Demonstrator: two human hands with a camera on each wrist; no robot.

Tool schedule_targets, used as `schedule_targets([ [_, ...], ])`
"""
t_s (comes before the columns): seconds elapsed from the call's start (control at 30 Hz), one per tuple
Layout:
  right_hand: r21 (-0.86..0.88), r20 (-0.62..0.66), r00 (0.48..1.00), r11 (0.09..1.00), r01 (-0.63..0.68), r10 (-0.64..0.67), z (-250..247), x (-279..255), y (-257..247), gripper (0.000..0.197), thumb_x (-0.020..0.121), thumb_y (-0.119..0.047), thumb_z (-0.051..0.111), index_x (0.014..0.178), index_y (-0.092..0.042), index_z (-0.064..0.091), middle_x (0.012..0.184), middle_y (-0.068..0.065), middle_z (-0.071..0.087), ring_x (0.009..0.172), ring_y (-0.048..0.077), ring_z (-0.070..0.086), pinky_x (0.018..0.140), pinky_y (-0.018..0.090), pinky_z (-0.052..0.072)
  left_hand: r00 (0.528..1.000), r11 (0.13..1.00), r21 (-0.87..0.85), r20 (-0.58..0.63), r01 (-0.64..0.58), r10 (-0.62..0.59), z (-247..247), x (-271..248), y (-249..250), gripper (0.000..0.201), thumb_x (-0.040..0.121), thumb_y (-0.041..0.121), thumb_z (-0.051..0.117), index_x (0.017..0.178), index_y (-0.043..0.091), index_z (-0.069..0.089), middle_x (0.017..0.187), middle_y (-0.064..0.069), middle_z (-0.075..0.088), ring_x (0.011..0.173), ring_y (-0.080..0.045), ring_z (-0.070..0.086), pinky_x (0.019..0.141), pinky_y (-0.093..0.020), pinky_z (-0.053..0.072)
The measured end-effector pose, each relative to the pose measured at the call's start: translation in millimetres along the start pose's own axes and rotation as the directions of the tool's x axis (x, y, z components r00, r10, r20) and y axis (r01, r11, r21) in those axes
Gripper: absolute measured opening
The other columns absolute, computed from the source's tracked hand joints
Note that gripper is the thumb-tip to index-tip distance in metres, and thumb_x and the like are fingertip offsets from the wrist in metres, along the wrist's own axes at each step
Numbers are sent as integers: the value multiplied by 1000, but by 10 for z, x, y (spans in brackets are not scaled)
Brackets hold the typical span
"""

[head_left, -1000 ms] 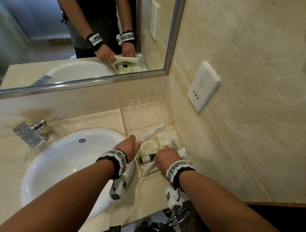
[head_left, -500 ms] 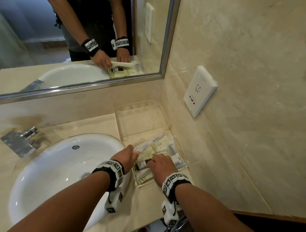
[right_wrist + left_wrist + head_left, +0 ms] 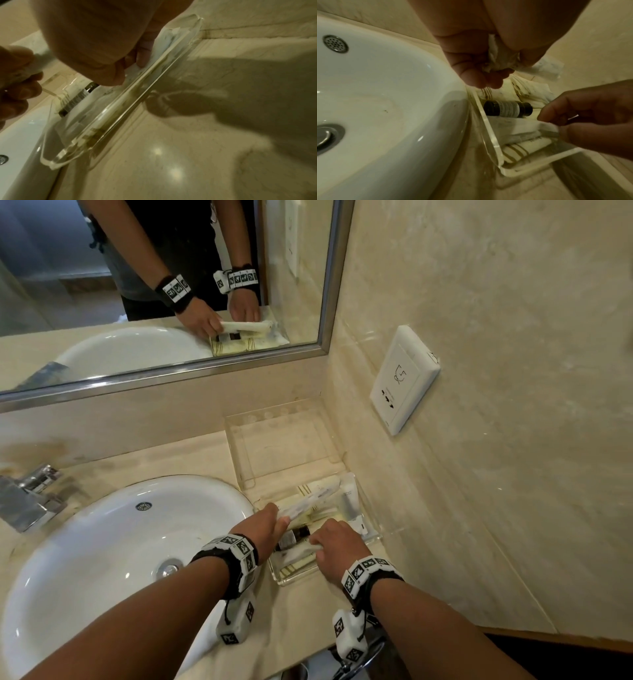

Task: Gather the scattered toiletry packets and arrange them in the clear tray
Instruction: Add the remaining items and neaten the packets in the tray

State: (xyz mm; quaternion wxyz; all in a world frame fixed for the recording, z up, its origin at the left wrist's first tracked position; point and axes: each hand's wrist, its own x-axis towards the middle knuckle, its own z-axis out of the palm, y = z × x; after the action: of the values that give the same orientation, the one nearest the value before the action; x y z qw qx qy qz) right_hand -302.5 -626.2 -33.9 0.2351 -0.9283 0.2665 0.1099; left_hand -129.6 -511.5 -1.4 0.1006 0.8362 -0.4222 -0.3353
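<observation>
We've lowered the long packet [image 3: 310,501] in our left hand [image 3: 260,527], fingers pinched on its end, nearly onto the tray [image 3: 371,537] by the sink [image 3: 102,542]. Right hand [image 3: 337,546] pinches another packet [image 3: 513,125] inside. Nearly done.

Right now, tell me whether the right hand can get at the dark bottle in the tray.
Probably yes: the bottle lies uncovered just beside the right hand, though that hand already pinches a white packet.

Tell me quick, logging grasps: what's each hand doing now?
Left hand: grips a long white packet.
Right hand: pinches a white packet in the tray.
</observation>
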Motion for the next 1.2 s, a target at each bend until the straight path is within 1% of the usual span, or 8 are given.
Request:
schedule_targets([
  [0.13, 50, -67, 998, 999, -13, 16, -97, -107, 6, 30, 87, -19, 53, 114, -26, 64, 120, -6, 51, 114, 15, 45, 92, 28, 43, 1000, 1000, 18, 16, -16, 16, 42, 18, 39, 37, 101, 51, 30, 112, 18, 41, 91, 0, 59, 80, -21, 59, 76, -38, 49],
  [0.27, 67, -267, 960, 995, -70, 85, -170, -216, 29, 19, 84, -21, 54, 99, -27, 64, 107, -11, 51, 104, 10, 47, 80, 26, 45, 999, 993, 112, 19, -42, 40, 80, 55, 130, 31, 102, 49, 30, 101, 20, 39, 82, 3, 55, 76, -21, 57, 69, -35, 45],
  [0.47, 145, -382, 883, 961, -233, 272, -218, -211, 164, 39, 80, -22, 59, 118, -32, 58, 130, -7, 44, 117, 14, 44, 97, 31, 43, 995, 972, 218, 56, -90, 80, 194, 17, 234, 32, 101, 51, 29, 103, 21, 42, 101, -1, 59, 79, -21, 53, 73, -35, 45],
  [0.6, 101, -274, 903, 944, -315, 331, -195, -188, 237, 56, 84, -25, 57, 139, -34, 50, 152, -6, 33, 136, 18, 33, 110, 36, 33, 991, 940, 315, 25, -130, 129, 285, 3, 185, 33, 100, 47, 35, 114, 20, 48, 112, -2, 55, 97, -23, 54, 77, -36, 45],
  [0.7, 26, -206, 926, 948, -317, 315, -146, -174, 289, 52, 88, -26, 54, 140, -31, 49, 157, -4, 31, 140, 20, 30, 113, 38, 30, 983, 918, 354, 33, -179, 179, 334, -3, 127, 34, 97, 39, 46, 124, 19, 51, 120, -4, 50, 109, -25, 51, 82, -37, 47],
  [0.97, 11, -165, 944, 957, -290, 287, -115, -164, 308, 47, 100, -20, 38, 147, -24, 41, 160, -7, 29, 139, 17, 40, 111, 34, 34, 959, 916, 314, -55, -248, 278, 343, -29, 70, 31, 93, 42, 52, 120, 26, 55, 117, 1, 51, 106, -22, 51, 82, -34, 49],
  [1.07, -20, -176, 953, 967, -254, 246, -122, -153, 336, 47, 98, -9, 36, 143, -22, 46, 155, -6, 38, 134, 17, 45, 108, 33, 37, 958, 901, 348, -21, -260, 285, 333, -17, 75, 19, 96, 30, 49, 111, 21, 58, 111, -1, 54, 98, -22, 54, 79, -34, 49],
  [1.2, -55, -123, 968, 972, -227, 219, -121, -126, 374, 55, 94, -5, 38, 147, -22, 42, 160, -4, 31, 146, 16, 27, 117, 36, 26, 965, 875, 413, 52, -254, 256, 332, 6, 102, 14, 95, 20, 49, 106, 18, 57, 105, -4, 55, 92, -25, 56, 78, -37, 52],
])
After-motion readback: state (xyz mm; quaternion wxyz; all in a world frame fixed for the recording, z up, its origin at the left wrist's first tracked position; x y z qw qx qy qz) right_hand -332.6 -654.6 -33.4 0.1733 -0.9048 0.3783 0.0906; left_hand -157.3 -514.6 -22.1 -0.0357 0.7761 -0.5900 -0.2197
